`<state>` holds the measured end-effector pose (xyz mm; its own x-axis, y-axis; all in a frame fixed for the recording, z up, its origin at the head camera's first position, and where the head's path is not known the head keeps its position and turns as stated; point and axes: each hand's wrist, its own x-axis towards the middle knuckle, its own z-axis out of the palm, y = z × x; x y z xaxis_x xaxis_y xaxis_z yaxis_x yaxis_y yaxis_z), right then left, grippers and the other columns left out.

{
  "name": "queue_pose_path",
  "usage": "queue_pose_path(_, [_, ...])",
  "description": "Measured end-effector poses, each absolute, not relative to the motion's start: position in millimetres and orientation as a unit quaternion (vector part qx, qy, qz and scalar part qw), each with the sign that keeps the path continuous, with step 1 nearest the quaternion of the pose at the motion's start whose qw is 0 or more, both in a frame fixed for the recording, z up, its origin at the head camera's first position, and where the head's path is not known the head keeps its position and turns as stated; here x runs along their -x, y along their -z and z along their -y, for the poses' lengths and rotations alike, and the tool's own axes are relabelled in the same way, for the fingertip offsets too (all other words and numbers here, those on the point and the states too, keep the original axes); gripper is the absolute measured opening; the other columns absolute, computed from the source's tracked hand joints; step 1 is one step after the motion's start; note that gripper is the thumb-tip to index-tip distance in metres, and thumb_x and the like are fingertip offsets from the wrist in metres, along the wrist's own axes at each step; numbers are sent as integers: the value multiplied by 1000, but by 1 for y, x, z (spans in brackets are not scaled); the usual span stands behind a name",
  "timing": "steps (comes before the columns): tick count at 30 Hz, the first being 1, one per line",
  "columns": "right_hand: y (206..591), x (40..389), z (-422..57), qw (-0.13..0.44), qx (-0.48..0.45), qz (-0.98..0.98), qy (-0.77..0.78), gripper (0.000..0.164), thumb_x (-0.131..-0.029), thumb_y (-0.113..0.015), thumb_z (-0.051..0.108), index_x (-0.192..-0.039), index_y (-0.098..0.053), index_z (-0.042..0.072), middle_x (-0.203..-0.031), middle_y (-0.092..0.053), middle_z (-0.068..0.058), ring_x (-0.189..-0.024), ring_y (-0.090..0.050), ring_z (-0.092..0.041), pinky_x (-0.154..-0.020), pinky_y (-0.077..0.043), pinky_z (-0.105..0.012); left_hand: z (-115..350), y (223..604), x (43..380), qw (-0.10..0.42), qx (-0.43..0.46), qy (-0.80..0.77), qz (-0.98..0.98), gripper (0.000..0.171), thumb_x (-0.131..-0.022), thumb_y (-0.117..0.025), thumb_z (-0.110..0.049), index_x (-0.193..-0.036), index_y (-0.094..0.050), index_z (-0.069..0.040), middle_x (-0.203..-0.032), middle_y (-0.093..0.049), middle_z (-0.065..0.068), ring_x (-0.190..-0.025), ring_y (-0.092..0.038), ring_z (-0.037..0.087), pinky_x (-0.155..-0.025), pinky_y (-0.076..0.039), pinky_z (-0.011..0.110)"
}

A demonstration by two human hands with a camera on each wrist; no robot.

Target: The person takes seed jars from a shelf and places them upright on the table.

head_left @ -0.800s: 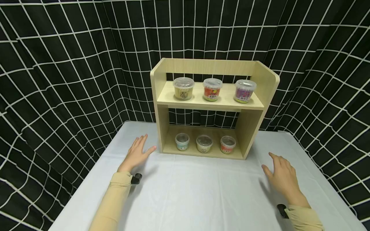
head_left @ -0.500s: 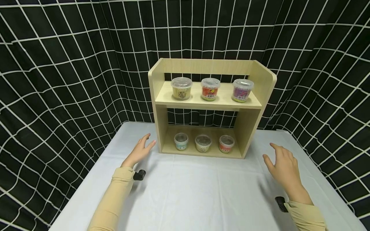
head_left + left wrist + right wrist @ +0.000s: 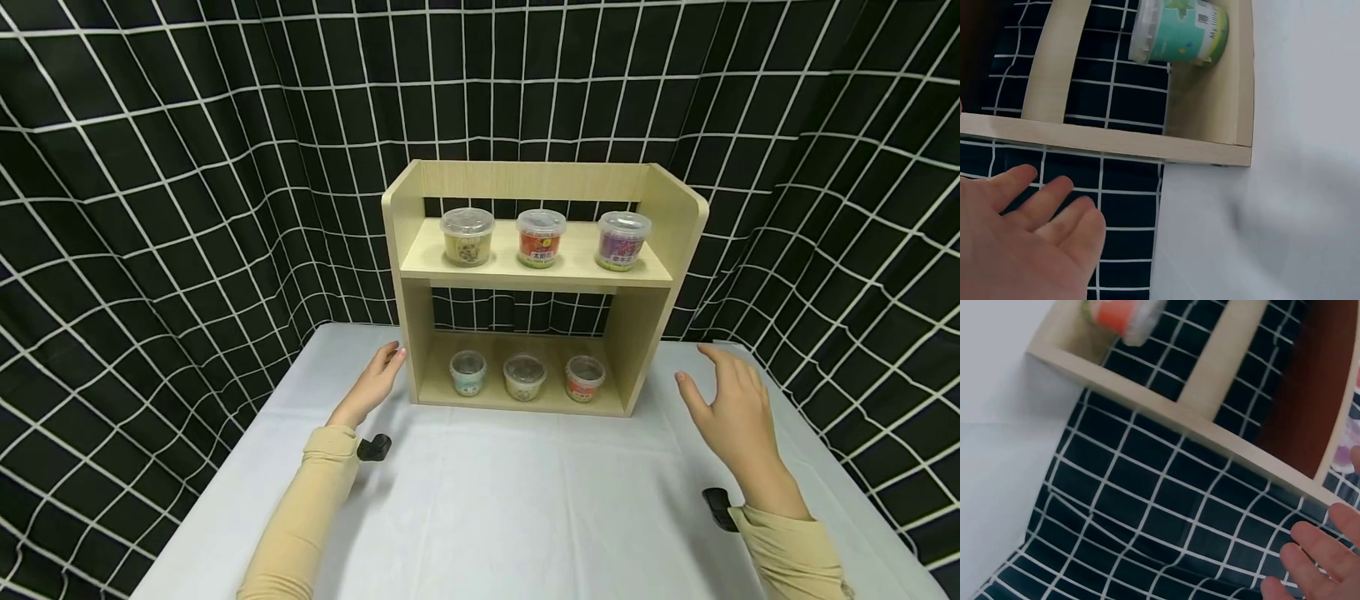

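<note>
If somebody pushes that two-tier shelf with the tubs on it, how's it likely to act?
The two-tier shelf will probably stay stiff, since it looks built of flat, straight boards. It may ruck up the white cloth, which shows faint creases, rather than glide smoothly. The three lidded upper tubs seem to stand loose, so a jolt might shift them.

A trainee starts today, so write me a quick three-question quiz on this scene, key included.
1. How many tubs stand on the upper shelf?
2. True or false: the right hand holds no tub.
3. On the lower shelf, which is nearest the left hand?
A) red-labelled tub
B) teal-labelled tub
C) purple-labelled tub

Key: 1. Three. 2. True. 3. B.
</note>
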<state>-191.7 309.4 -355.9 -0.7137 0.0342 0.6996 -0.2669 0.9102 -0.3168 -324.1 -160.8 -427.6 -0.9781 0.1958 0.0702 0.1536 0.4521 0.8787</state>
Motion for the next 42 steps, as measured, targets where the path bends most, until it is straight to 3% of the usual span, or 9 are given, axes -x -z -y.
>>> queue_pose_path(5, [351,192,-307,421,-82,875,-223,45,-84,-65,10,-125,-50,-4,-117,-52,-27,-110,-41,-45,-94,-29,-57,163,428,325,23,-100,-532,-840,71,-96,-29,-56,-147,-15,-8,-147,-23,18,-134,-20,34,-105,-21,52])
queue_pose_path(9, [347,192,-306,470,-100,844,-237,43,-82,-66,7,-121,-54,-4,-113,-56,-24,-106,-45,-43,-89,-34,-53,163,420,320,28,-103,-547,-830,69,-98,-29,-52,-147,-15,-6,-147,-22,19,-135,-18,35,-106,-18,52])
queue_pose_path(19, [331,194,-308,556,-125,781,-256,33,-85,-60,15,-112,-60,-5,-107,-59,-23,-103,-50,-42,-93,-39,-45,160,431,331,19,-101,-554,-826,76,-94,-27,-61,-147,-16,-8,-149,-20,14,-136,-16,31,-107,-16,49])
queue_pose_path(26, [315,201,-305,561,-141,775,-254,37,-84,-60,19,-112,-60,-5,-111,-58,-23,-106,-49,-41,-97,-36,-43,156,431,336,29,-106,-561,-820,81,-92,-24,-64,-147,-13,-6,-151,-15,15,-137,-12,31,-108,-13,50])
queue_pose_path(33, [300,217,-296,546,-147,780,-269,38,-79,-65,12,-114,-59,-4,-114,-57,-22,-109,-47,-39,-96,-34,-47,150,432,340,41,-104,-577,-809,86,-90,-22,-68,-148,-9,-5,-151,-11,17,-136,-14,35,-108,-14,47])
queue_pose_path(42, [282,236,-280,528,-135,786,-292,38,-83,-64,11,-118,-57,-2,-116,-56,-21,-111,-47,-35,-95,-35,-48,145,436,344,42,-109,-623,-773,74,-95,-20,-58,-146,-11,-5,-150,-11,19,-135,-16,35,-108,-17,44])
